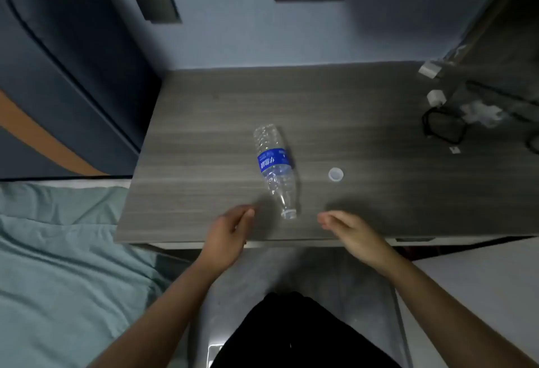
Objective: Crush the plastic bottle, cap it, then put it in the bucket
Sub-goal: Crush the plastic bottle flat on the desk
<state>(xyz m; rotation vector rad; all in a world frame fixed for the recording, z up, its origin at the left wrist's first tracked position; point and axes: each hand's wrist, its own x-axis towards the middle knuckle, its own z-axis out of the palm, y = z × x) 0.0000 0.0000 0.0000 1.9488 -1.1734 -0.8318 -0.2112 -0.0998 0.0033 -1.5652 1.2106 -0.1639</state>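
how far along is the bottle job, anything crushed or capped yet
Barely begun. The bottle lies uncrushed on the table, and the cap sits apart, beside it. Left hand and right hand hold nothing. Crushing, capping and binning remain; no bucket is in view.

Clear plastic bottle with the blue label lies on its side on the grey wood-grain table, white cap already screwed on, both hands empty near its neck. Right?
Not quite: the white plastic cap is off, lying on the grey wood-grain table to the right of the clear plastic bottle with the blue label, whose mouth is open. The head view shows this. The rest holds: the bottle lies on its side, left hand and right hand empty near its neck.
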